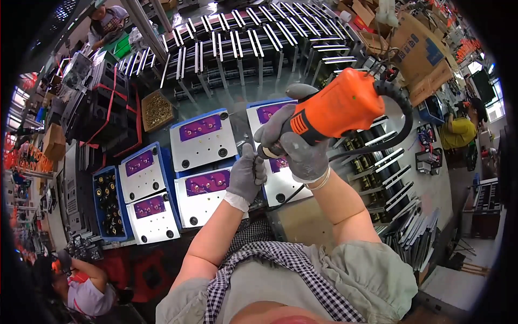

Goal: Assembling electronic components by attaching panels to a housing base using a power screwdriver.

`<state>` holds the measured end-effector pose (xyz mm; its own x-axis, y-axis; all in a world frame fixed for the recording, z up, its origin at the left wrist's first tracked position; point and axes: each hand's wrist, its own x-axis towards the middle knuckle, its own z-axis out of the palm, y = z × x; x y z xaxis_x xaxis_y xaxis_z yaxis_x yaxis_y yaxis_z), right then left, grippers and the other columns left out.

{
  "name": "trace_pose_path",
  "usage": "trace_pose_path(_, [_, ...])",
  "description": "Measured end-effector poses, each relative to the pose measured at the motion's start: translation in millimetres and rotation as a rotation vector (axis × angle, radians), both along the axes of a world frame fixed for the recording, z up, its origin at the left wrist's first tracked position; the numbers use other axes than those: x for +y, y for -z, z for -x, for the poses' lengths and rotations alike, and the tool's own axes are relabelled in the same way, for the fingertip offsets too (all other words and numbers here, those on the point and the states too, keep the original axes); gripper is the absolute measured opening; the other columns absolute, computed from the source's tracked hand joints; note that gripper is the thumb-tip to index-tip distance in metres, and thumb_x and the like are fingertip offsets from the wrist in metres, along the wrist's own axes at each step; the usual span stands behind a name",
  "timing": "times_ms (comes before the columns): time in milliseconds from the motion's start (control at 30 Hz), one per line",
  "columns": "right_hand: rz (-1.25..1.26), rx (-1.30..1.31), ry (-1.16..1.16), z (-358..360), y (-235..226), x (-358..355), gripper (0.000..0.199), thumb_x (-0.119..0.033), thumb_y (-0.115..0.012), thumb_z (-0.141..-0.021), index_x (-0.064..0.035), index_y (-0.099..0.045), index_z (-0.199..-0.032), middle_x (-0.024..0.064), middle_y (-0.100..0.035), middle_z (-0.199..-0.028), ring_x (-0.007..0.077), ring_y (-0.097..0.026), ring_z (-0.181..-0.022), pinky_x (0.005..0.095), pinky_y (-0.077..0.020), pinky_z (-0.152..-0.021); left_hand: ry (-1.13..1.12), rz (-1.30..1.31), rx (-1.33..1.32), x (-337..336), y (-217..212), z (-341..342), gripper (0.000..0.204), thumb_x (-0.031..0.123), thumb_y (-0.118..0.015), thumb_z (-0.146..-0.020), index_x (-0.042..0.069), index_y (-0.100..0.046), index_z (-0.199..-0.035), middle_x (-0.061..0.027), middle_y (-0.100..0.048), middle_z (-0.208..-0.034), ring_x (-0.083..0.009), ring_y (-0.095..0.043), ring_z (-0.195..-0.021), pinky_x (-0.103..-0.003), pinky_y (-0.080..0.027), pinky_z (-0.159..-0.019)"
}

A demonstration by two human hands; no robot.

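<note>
My right hand (pixel 305 146), in a grey glove, grips an orange and black corded electric screwdriver (pixel 342 105). The tool is tilted, its dark nose pointing down and left. My left hand (pixel 245 175), also gloved, is closed with the thumb raised, right beside that nose; what its fingers pinch, if anything, is hidden. Under both hands lies a silver metal plate (pixel 278 183) with purple panels, partly covered by my hands and the tool. Similar silver plates (pixel 208 154) with purple rectangles and black round feet lie to the left, several in blue trays (pixel 167 173).
A box of small brass-coloured parts (pixel 157 110) stands at the back left. Black round parts fill a blue bin (pixel 110 208). Metal bars on racks (pixel 237 43) line the far side. The tool's black cable (pixel 402 124) loops to the right. Other people work nearby.
</note>
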<state>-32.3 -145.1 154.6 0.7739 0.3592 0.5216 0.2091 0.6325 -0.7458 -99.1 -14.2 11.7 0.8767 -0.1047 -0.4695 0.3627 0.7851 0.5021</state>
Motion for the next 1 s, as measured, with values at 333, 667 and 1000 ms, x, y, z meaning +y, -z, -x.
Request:
trace_pose_path(333, [-0.080, 0.112, -0.040, 4, -5, 1, 0.073, 0.000, -0.073, -0.078, 0.0011, -0.030, -0.137, 0.0125, -0.067, -0.083, 0.0177, -0.065, -0.070, 0.0304, -0.0561, -0.065, 0.019, 0.001, -0.091, -1, -2, -2, 0.051, 0.064, -0.062, -0.090, 0.015, -0.048, -0.081, 0.0027, -0.041, -0.060, -0.0105, -0.038, -0.046, -0.025, -0.031, -0.042])
trace_pose_path(667, [-0.030, 0.044, -0.001, 2, -8, 2, 0.073, -0.011, -0.075, -0.083, -0.0026, -0.032, -0.142, 0.0105, -0.066, -0.079, 0.0187, -0.065, -0.069, 0.0357, -0.0580, -0.073, 0.118, 0.039, -0.130, 1, -10, -2, 0.057, 0.071, -0.057, -0.088, 0.018, -0.041, -0.073, 0.0040, -0.031, -0.056, -0.0108, -0.032, -0.045, -0.026, -0.027, -0.041])
trace_pose_path(1000, [0.025, 0.034, 0.074, 3, -8, 2, 0.075, -0.014, -0.076, -0.085, -0.0028, -0.032, -0.144, 0.0106, -0.065, -0.077, 0.0213, -0.067, -0.070, 0.0376, -0.0597, -0.075, 0.184, 0.191, -0.194, 1, -7, -6, 0.064, 0.073, -0.053, -0.088, 0.020, -0.032, -0.060, 0.0042, -0.028, -0.055, -0.0117, -0.029, -0.044, -0.026, -0.025, -0.041])
